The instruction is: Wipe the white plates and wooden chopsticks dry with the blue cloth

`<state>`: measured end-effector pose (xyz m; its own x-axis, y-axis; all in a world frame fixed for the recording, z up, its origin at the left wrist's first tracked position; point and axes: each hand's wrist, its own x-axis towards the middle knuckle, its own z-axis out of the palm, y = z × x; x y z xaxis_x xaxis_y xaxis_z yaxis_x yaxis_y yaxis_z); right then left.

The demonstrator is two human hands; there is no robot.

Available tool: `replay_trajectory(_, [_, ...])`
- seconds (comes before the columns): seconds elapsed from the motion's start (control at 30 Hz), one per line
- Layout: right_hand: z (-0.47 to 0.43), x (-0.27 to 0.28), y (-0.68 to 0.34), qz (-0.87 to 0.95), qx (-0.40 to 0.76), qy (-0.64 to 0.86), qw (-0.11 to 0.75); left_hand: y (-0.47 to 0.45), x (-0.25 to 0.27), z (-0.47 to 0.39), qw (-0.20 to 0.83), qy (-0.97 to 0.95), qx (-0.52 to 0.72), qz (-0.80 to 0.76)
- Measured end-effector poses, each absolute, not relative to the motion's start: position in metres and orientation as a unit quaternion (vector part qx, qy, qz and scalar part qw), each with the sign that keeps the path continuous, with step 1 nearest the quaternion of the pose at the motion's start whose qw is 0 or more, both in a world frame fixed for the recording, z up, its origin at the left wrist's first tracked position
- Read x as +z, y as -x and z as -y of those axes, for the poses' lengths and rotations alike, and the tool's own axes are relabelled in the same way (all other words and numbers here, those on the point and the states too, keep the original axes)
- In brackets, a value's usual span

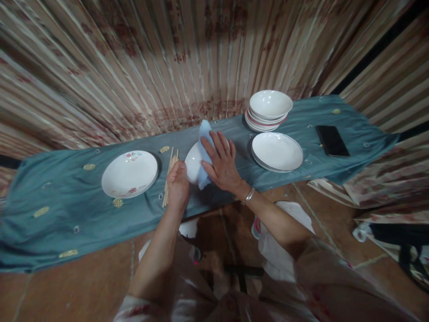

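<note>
Between my hands is a white bowl or plate [192,164], partly covered by a light blue cloth [204,154]. My left hand [178,184] grips its left rim, thumb on top. My right hand [221,158], with a silver bracelet at the wrist, presses the cloth against the white surface, fingers bent over it. Several wooden chopsticks [166,192] lie just left of the dish, partly behind my left hand. How deep the held dish is, I cannot tell, since the cloth and my hand hide much of it.
On the green tablecloth [83,219], flower-patterned plates [129,175] sit at left. At right are stacked plates [277,152], a stack of white bowls [271,105] behind them, and a black phone [332,141]. A pleated curtain [201,58] hangs along the table's far side.
</note>
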<state>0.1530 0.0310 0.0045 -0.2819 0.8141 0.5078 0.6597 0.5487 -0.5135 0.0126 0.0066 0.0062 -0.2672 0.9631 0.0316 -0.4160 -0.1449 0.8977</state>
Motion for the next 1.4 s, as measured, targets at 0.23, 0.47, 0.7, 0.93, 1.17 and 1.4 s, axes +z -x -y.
replay_trajectory(0.23, [-0.047, -0.019, -0.165, 0.737, 0.122, 0.517, 0.417, -0.007, 0.002, -0.009, 0.506, -0.313, 0.692, -0.408])
replay_trajectory(0.47, [-0.051, -0.043, -0.168, 0.712, 0.164, 0.523, 0.439, -0.002, -0.001, -0.011, 0.503, -0.309, 0.695, -0.410])
replay_trajectory(0.7, [-0.044, -0.060, -0.164, 0.669, 0.249, 0.514, 0.475, 0.002, -0.007, -0.013, 0.496, -0.303, 0.700, -0.414])
replay_trajectory(0.93, [-0.041, -0.071, -0.164, 0.626, 0.334, 0.496, 0.501, 0.003, -0.007, -0.013, 0.508, -0.304, 0.698, -0.403])
replay_trajectory(1.17, [-0.049, -0.069, -0.172, 0.603, 0.348, 0.513, 0.503, 0.004, -0.007, -0.012, 0.504, -0.310, 0.694, -0.409])
replay_trajectory(1.4, [-0.065, -0.056, -0.184, 0.597, 0.323, 0.508, 0.530, 0.004, -0.012, -0.010, 0.519, -0.326, 0.665, -0.425])
